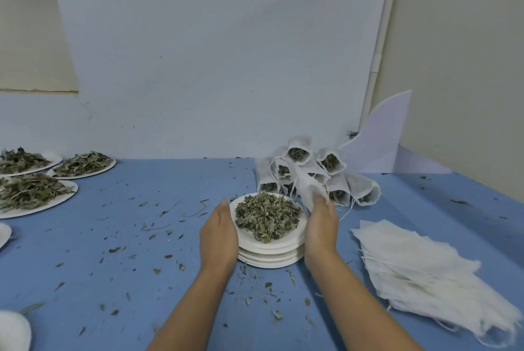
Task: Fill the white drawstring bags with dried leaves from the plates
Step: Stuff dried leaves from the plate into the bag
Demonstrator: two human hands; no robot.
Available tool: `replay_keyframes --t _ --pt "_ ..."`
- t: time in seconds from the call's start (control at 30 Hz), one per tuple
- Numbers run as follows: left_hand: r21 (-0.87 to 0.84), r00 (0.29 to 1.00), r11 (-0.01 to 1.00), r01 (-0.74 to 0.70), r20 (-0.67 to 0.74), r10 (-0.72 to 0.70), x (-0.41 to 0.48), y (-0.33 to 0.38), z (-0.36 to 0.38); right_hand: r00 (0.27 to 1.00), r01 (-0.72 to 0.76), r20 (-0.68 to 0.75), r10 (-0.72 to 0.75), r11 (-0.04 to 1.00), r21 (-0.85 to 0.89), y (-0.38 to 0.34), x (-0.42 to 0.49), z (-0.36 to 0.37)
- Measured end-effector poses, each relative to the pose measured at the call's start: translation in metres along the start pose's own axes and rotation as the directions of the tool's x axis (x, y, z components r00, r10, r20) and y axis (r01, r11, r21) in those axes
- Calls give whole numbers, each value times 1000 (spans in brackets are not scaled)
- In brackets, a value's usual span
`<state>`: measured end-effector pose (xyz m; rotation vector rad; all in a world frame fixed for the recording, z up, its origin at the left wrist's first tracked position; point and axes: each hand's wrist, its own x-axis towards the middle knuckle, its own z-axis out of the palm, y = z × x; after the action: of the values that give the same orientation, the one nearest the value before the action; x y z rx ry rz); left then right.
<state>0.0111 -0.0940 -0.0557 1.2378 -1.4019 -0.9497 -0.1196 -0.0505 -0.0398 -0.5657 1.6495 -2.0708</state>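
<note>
Right grip [320,225] pinching limp white bag [307,190], left grip [219,233] flat, wide against stacked paper plates [269,255], crumbly dried leaves [268,216] heaped on top, filled bags [363,189] piled behind, blue desk [141,265] flecked with crumbs, pale wall [212,52]

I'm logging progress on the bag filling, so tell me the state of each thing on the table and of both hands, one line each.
Left hand: open, flat against the plate stack's left side.
Right hand: at the stack's right side, pinching an empty bag.
Plate stack: topped with heaped dried leaves.
Filled bags: piled behind, mouths open.
Flat bags: stacked, empty.
Left plates: covered with leaves.
</note>
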Motion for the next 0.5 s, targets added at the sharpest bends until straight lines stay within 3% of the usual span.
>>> replay_keyframes --t 0.17,0.23,0.3,0.43,0.5 --pt "9 999 999 -33 -35 33 -2 -2 1 999 16 50 -17 1000 22 4 -3 3" --pt "36 995 997 -68 -70 70 -4 0 1 993 120 29 -119 992 -31 0 -8 1" --pt "25 968 974 -226 -108 228 -7 10 -1 960 280 42 -277 952 -123 -7 -12 2" --pt "27 767 768 -640 -35 640 -11 43 -8 854 516 212 -475 825 -230 -30 -17 20" --pt "107 690 688 -717 -28 723 -11 52 -6 800 590 308 -514 766 -254 -37 -18 29"
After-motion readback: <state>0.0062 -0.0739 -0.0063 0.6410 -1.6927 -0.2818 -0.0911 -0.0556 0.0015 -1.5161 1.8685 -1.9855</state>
